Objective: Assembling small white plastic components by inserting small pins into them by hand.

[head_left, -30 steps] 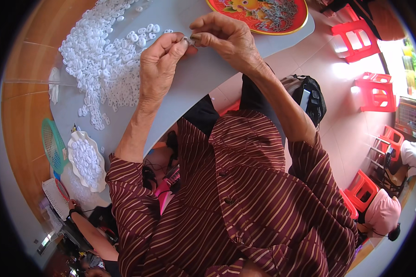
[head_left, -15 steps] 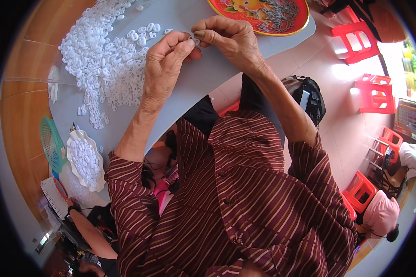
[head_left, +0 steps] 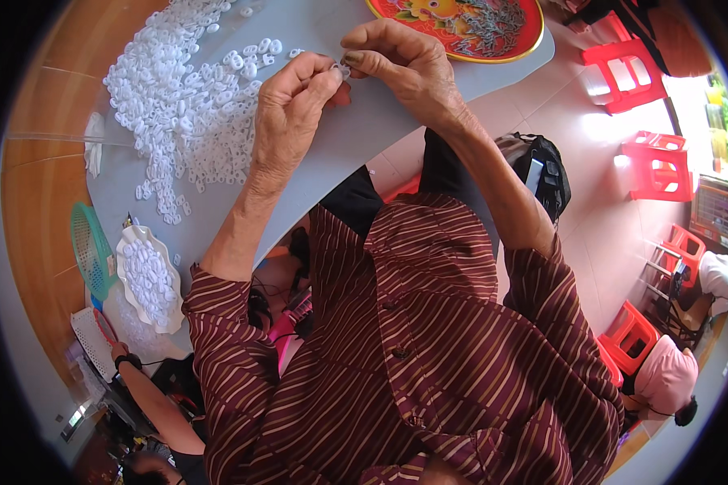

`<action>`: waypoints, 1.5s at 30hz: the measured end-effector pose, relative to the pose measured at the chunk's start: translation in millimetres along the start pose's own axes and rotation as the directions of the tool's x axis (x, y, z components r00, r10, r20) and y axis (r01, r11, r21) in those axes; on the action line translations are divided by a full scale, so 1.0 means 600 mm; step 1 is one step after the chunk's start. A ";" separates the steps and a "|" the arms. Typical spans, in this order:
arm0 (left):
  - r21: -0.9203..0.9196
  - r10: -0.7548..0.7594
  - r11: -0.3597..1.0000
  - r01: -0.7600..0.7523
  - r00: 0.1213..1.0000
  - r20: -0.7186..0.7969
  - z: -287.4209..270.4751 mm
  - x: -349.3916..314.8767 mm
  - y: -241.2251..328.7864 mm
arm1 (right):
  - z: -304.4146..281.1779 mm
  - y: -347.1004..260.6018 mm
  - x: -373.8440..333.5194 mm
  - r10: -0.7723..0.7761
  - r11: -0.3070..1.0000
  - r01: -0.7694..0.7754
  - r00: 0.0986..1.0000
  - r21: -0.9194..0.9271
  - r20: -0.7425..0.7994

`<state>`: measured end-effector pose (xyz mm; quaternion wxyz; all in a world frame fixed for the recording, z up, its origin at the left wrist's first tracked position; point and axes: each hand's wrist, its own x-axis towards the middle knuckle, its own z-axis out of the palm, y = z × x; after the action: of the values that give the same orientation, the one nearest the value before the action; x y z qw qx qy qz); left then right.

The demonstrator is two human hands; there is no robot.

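Above the grey table, my left hand [head_left: 293, 109] pinches a small white plastic piece [head_left: 344, 70] between thumb and fingers. My right hand [head_left: 408, 69] meets it there, thumb and index finger closed at the piece's edge. Whatever those right fingertips grip is too small to make out. A large heap of similar white plastic pieces [head_left: 166, 105] spreads over the table left of my left hand, with several loose ones near its fingers. Beyond my right hand lies a red patterned tray [head_left: 530, 40] with a yellow rim, holding many thin grey metal pieces [head_left: 493, 24].
At the table's left edge stand a white scalloped dish [head_left: 171, 320] of white pieces and a green mesh basket [head_left: 91, 255]. A co-worker's arm [head_left: 158, 408] reaches in at lower left. Red stools [head_left: 627, 73] and a black bag [head_left: 548, 178] are to the right.
My right hand has shifted very slightly right, its index finger lifting a little. My left hand stays in place with the white piece. At lower left the co-worker's arm and head have moved.
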<state>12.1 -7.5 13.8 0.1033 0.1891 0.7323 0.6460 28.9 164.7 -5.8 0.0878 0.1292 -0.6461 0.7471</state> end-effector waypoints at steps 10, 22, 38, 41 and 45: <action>0.056 0.065 0.996 -0.064 0.998 -0.011 0.005 -0.004 0.003 | 0.001 0.003 -0.001 -0.027 0.999 0.027 1.000 0.042 0.006; 0.110 0.157 0.981 -0.158 0.987 0.022 -0.001 -0.004 0.003 | 0.000 -0.005 -0.001 -0.010 0.961 0.010 1.000 -0.277 0.000; 0.059 0.129 0.990 -0.129 0.992 0.005 -0.007 -0.013 -0.011 | 0.009 -0.015 -0.001 0.019 0.958 -0.020 1.000 -0.285 -0.006; 0.041 0.108 0.993 -0.109 0.994 0.014 -0.006 -0.014 -0.019 | 0.008 -0.014 -0.003 0.077 0.971 -0.078 0.997 -0.228 -0.016; -0.002 0.182 0.983 -0.182 0.983 -0.018 0.011 -0.015 -0.023 | 0.008 -0.021 -0.005 0.080 0.981 -0.077 0.997 -0.181 0.008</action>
<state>21.0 -6.9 -1.8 0.0377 0.2491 0.7117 0.6557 35.8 161.7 5.6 0.0649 0.1007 -0.7162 0.6875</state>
